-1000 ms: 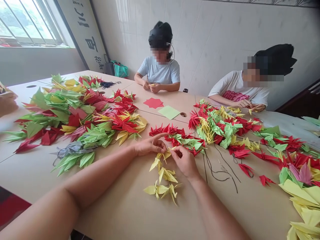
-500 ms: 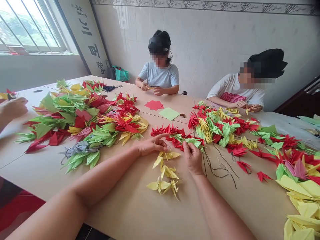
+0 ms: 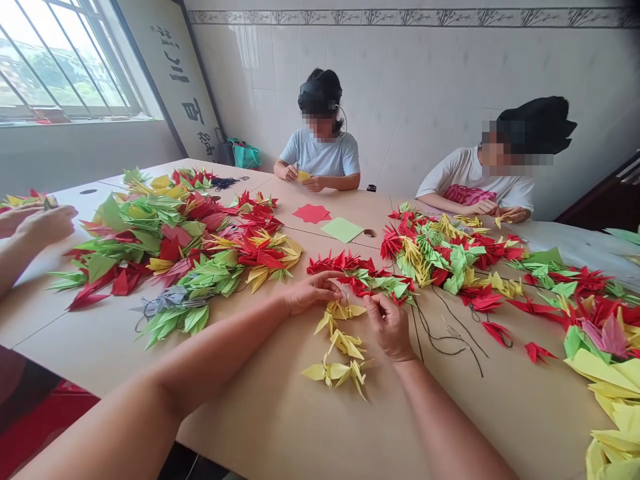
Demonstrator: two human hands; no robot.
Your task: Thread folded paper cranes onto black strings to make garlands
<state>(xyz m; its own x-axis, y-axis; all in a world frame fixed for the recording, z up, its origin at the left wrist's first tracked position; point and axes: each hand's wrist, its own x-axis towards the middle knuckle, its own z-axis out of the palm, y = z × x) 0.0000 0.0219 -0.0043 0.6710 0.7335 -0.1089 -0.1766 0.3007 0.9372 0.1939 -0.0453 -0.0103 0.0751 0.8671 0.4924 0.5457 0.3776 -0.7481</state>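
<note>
Several yellow folded paper cranes (image 3: 349,343) hang together in a strand and lie on the table in front of me. My left hand (image 3: 316,292) is closed in a pinch just above the topmost crane, at a thin thread. To its right, my right hand (image 3: 391,328) has thumb and forefinger pressed together; whatever sits between them is too small to make out. Right behind both hands lies a row of red and green paper cranes (image 3: 357,277). Dark loose threads (image 3: 443,340) spread out to the right of my right hand.
A large heap of coloured cranes (image 3: 170,233) covers the left, and more cranes (image 3: 445,253) lie at right. Red paper (image 3: 311,213) and green paper (image 3: 342,229) rest mid-table. Two people sit opposite, folding; a co-worker's hands (image 3: 47,223) show at far left.
The whole view has shifted slightly. Both my hands keep nearly the same pose over the yellow cranes. More of the co-worker's hands shows at far left, and the yellow paper opposite is turned differently.
</note>
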